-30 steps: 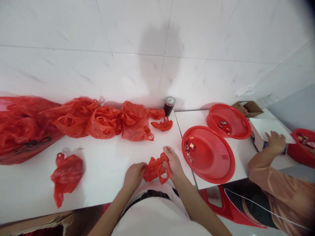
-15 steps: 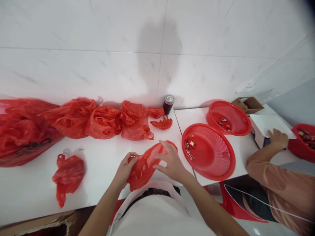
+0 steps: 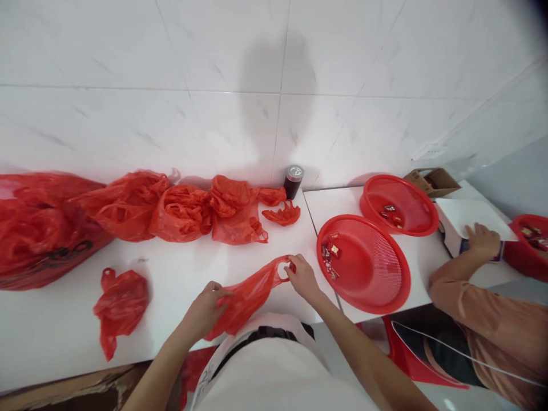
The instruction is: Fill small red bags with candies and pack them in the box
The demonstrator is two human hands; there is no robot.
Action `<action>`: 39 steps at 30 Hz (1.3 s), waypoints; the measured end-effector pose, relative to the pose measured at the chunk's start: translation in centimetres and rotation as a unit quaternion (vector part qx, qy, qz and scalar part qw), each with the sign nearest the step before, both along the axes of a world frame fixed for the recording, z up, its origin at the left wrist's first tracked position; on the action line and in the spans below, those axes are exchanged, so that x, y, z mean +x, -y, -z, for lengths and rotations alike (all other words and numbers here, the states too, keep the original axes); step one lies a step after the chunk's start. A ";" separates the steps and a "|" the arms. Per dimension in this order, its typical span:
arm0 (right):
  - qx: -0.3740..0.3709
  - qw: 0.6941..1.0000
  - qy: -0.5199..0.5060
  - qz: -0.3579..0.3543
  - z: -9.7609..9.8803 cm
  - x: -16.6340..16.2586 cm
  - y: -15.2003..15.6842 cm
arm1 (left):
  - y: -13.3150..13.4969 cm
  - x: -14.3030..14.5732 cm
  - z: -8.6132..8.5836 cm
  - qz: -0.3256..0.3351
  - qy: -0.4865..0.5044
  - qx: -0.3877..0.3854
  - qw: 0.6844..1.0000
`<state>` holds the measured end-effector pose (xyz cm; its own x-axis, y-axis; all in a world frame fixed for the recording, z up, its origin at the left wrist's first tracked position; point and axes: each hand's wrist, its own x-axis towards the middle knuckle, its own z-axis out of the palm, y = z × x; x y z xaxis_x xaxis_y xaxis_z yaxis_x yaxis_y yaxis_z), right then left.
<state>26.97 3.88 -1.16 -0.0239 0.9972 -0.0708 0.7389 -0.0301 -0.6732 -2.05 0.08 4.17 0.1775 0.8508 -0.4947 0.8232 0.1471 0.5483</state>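
Between my two hands a red plastic bag (image 3: 250, 297) is stretched out over the table's near edge. My right hand (image 3: 303, 278) pinches a loop handle at its upper right end. My left hand (image 3: 208, 311) is closed on the bag's left side, its fingertips partly hidden by the film. To the right of the bag stands a red plastic basket (image 3: 372, 268) with a few wrapped sweets (image 3: 331, 251) at its left side. Another red bag, crumpled and filled (image 3: 122, 302), lies on the table to the left.
Several bunched red bags (image 3: 182, 214) line the wall, beside a dark can (image 3: 293, 181). A second red basket (image 3: 402, 205) and a cardboard box (image 3: 432, 181) stand at the back right. A co-worker's hand (image 3: 483, 240) rests on a white box (image 3: 466, 217).
My right hand has gone from spread fingers over the bag to pinching its handle. The bag is pulled longer, and my left hand has moved left and down with it.
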 end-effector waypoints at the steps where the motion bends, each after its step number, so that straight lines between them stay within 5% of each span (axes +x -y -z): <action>1: 0.001 1.000 -0.016 0.018 -0.1 -0.2 -0.2 | -0.1 0.0 0.3 -0.008 -0.068 0.019 0.997; 4: 0.002 0.999 -0.032 0.041 -2.3 -0.4 -0.7 | -0.8 0.0 -0.4 -0.066 -0.213 0.106 0.969; 8: 0.092 0.987 -0.090 0.094 -7.8 0.7 0.5 | -1.1 -0.2 -3.6 -0.146 -0.200 0.274 0.929; 10: 0.079 0.990 -0.077 0.091 -9.3 1.9 1.7 | -0.5 -0.4 -4.2 -0.130 -0.171 0.272 0.938; 12: -0.046 0.996 -0.075 0.022 -9.3 3.7 2.8 | 0.7 -0.5 -3.8 -0.047 -0.131 0.180 0.974; 15: -0.217 0.966 -0.128 -0.062 -8.3 7.7 3.2 | 2.2 0.0 -2.7 0.033 -0.043 0.073 0.996; 19: -0.129 0.975 -0.183 0.010 -6.6 13.9 0.5 | 1.5 2.7 -3.2 0.019 0.103 0.063 0.992; 21: -0.092 0.994 -0.037 0.041 -4.5 16.5 -1.5 | 0.2 4.5 -3.8 0.021 0.190 0.050 0.980; 23: -0.132 0.978 0.164 -0.015 -1.3 18.4 -3.1 | -1.0 6.1 -4.1 0.011 0.254 0.028 0.967; 29: -0.143 0.924 0.330 -0.128 7.6 20.5 -5.6 | -2.3 7.1 -3.0 -0.040 0.302 -0.027 0.952; 34: -0.124 0.938 0.310 -0.094 9.5 21.1 -7.5 | -2.2 6.7 -1.9 -0.049 0.278 -0.053 0.958; 39: -0.082 0.945 0.277 -0.153 9.8 21.0 -6.1 | -2.3 7.3 -1.5 -0.062 0.270 -0.076 0.958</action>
<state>47.96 9.95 -11.01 -0.2235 0.9238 -0.3108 0.9675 0.1715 -0.1858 5.26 2.35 5.71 0.3439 0.8070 -0.4800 0.3970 0.3383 0.8532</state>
